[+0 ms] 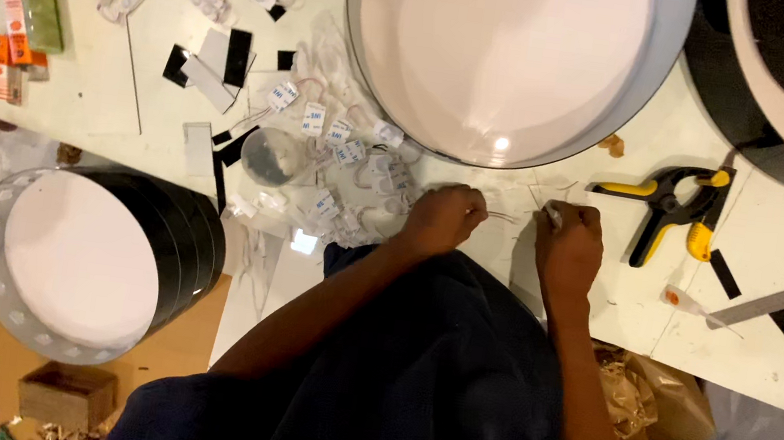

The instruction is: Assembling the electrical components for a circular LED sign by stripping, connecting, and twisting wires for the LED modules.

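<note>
My left hand [445,217] is closed on a thin wire [503,217] that runs across to my right hand [568,241]. My right hand pinches the wire's other end with a small pale piece at its fingertips. Both hands rest on the white worktable [85,99], just in front of a large round white drum with a grey rim [619,109]. A tangle of small white modules on wires [348,169] lies directly left of my left hand.
A yellow-and-black spring clamp [668,208] lies right of my right hand. A small glue tube [689,303], black strips [238,57] and a clear round lid [271,156] are on the table. A black-sided round drum [85,255] stands at lower left.
</note>
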